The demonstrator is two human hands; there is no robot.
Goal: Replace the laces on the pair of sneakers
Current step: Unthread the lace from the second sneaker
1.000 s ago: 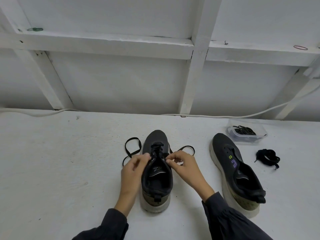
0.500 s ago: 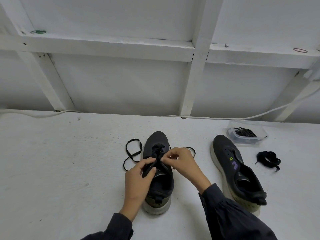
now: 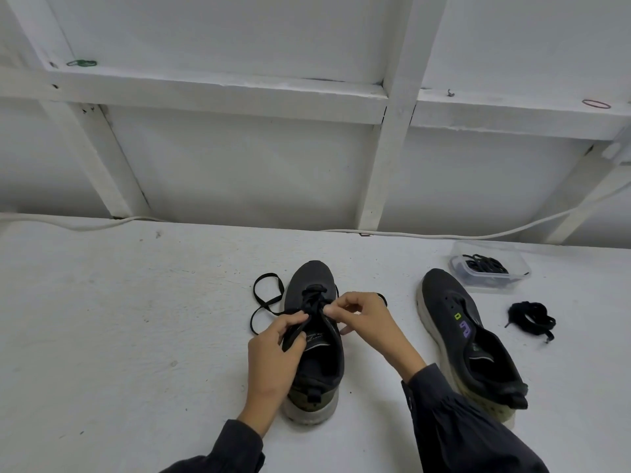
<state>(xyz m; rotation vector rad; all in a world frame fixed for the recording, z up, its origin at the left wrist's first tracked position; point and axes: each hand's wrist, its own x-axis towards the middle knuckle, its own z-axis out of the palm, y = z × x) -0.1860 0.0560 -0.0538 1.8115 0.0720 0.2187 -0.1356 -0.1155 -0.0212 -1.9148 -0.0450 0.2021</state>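
A dark sneaker [image 3: 309,278] stands toe-away on the white table in the middle, a black lace [image 3: 264,302] threaded through its lower eyelets and looping out to its left. My left hand [image 3: 273,349] pinches a flat black strip at the shoe's opening, lace or tongue I cannot tell. My right hand [image 3: 365,322] pinches the lace at the eyelets on the right side. A second dark sneaker [image 3: 457,332] with no lace lies to the right, tilted on its side.
A clear plastic box [image 3: 512,264] with black laces inside sits at the back right. A bundled black lace [image 3: 531,319] lies on the table right of the second sneaker. A white cable [image 3: 444,235] runs along the table's back edge under the white wall frame.
Both hands have moved from the sides of the shoe's opening up toward the middle eyelets, and their fingertips now nearly meet over the lacing. The lace loop on the left has shifted slightly.
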